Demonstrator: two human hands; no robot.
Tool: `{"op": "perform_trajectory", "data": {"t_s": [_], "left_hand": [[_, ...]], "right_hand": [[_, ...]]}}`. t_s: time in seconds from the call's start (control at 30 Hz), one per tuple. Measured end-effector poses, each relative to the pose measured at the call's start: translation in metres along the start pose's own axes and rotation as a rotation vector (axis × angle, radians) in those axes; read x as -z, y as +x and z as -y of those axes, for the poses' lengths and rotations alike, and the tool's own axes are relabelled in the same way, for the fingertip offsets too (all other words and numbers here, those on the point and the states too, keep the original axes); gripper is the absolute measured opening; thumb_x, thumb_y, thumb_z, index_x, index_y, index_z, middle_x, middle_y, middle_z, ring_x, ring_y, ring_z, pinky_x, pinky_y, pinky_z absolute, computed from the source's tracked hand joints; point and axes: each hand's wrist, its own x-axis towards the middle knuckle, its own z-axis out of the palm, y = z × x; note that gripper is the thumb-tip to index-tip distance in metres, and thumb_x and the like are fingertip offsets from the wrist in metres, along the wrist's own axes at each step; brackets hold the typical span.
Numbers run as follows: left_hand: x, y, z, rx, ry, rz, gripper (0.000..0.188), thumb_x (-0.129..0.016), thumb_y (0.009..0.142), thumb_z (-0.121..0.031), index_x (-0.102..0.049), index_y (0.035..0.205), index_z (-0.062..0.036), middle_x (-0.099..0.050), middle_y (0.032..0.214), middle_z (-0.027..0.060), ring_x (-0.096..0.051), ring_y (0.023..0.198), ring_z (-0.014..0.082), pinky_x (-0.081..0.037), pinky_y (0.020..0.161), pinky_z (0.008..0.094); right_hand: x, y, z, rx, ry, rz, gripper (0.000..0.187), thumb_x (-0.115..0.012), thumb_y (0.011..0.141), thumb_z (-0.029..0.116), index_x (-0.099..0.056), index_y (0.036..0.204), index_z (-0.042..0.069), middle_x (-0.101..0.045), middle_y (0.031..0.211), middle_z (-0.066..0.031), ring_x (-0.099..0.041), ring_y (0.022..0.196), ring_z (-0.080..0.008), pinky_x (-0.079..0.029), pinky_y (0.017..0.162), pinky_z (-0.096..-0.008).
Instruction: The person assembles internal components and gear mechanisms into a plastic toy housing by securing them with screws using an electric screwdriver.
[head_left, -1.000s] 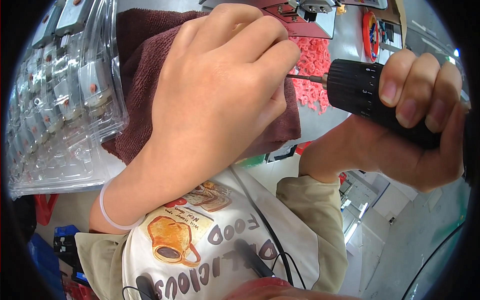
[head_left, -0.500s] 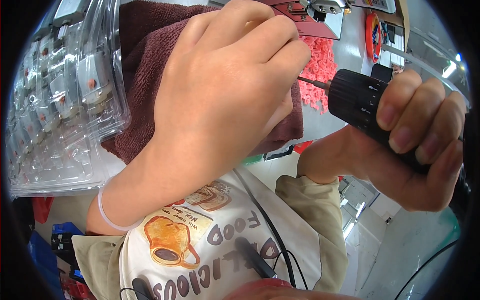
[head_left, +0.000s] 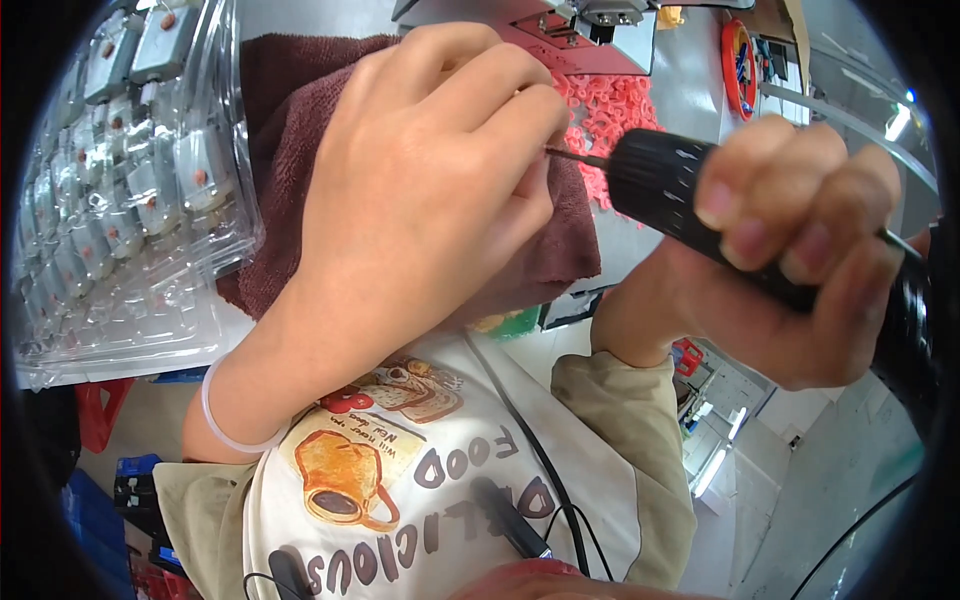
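My right hand [head_left: 800, 230] is wrapped round a black electric screwdriver [head_left: 655, 185], held nearly level with its thin bit pointing left. The bit's tip reaches the curled fingertips of my left hand [head_left: 430, 160]. That hand is closed, its back facing up, over a folded dark brown towel [head_left: 290, 110]. Whatever its fingers pinch is hidden behind the hand. To its left stands a clear plastic blister tray [head_left: 130, 310] holding several grey-white box-shaped parts [head_left: 165, 42], each with a small orange-brown spot.
Many small pink-red plastic pieces [head_left: 620, 110] lie heaped on the metal table beyond the towel. Behind them is a pink-fronted metal device [head_left: 600, 45]. A red round tray [head_left: 738, 70] with small items sits at the far right. A black cable [head_left: 530, 430] runs down my front.
The screwdriver and my right hand have shifted left and slightly down. My left hand has moved a little left and down, remaining closed. More of the pink-fronted device's surroundings shows.
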Motion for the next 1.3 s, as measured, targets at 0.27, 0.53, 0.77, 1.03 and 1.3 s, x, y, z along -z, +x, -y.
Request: {"op": "perform_trajectory", "data": {"t_s": [0.27,0.53,0.77,1.03,1.3], "left_hand": [[-0.002,0.003,0.002,-0.046,0.000,-0.033,0.026,-0.071,0.065,0.005,-0.064,0.087,-0.0060,-0.066,0.099,0.0038,-0.060,0.103,0.0274,-0.048,0.088,0.0385],[-0.001,0.002,-0.002,0.011,0.057,-0.019,0.025,-0.071,0.064,0.005,-0.065,0.086,-0.0062,-0.066,0.099,0.0041,-0.060,0.107,0.0290,-0.049,0.090,0.0389],[-0.004,0.006,0.000,0.023,0.024,-0.010,0.026,-0.071,0.062,0.004,-0.065,0.086,-0.0065,-0.066,0.100,0.0041,-0.060,0.106,0.0301,-0.049,0.090,0.0393],[0.001,0.009,-0.001,0.058,-0.037,0.023,0.028,-0.071,0.062,0.003,-0.065,0.087,-0.0074,-0.066,0.100,0.0049,-0.060,0.105,0.0313,-0.048,0.088,0.0393],[0.004,0.008,0.006,0.050,-0.102,0.021,0.038,-0.075,0.067,0.000,-0.066,0.103,-0.0075,-0.067,0.108,0.0056,-0.060,0.111,0.0312,-0.047,0.092,0.0412]], "right_hand": [[0.032,-0.003,-0.019,0.298,0.177,-0.580,0.023,-0.059,0.076,0.026,-0.042,0.067,0.014,-0.043,0.069,0.0014,-0.043,0.057,-0.0105,-0.038,0.060,-0.0278],[0.058,0.014,-0.047,0.270,0.146,-0.570,0.023,-0.058,0.077,0.026,-0.042,0.066,0.014,-0.043,0.069,0.0015,-0.043,0.057,-0.0106,-0.038,0.059,-0.0281],[0.080,0.015,-0.064,0.233,0.114,-0.552,0.022,-0.057,0.077,0.026,-0.042,0.066,0.014,-0.044,0.069,0.0015,-0.043,0.057,-0.0107,-0.038,0.058,-0.0283],[0.161,0.013,-0.085,0.202,0.088,-0.543,0.022,-0.056,0.077,0.026,-0.043,0.065,0.014,-0.044,0.069,0.0016,-0.043,0.056,-0.0108,-0.038,0.057,-0.0286],[0.124,0.031,-0.082,0.223,0.063,-0.505,0.021,-0.055,0.078,0.025,-0.043,0.064,0.014,-0.044,0.069,0.0017,-0.043,0.056,-0.0110,-0.037,0.057,-0.0289]]}}
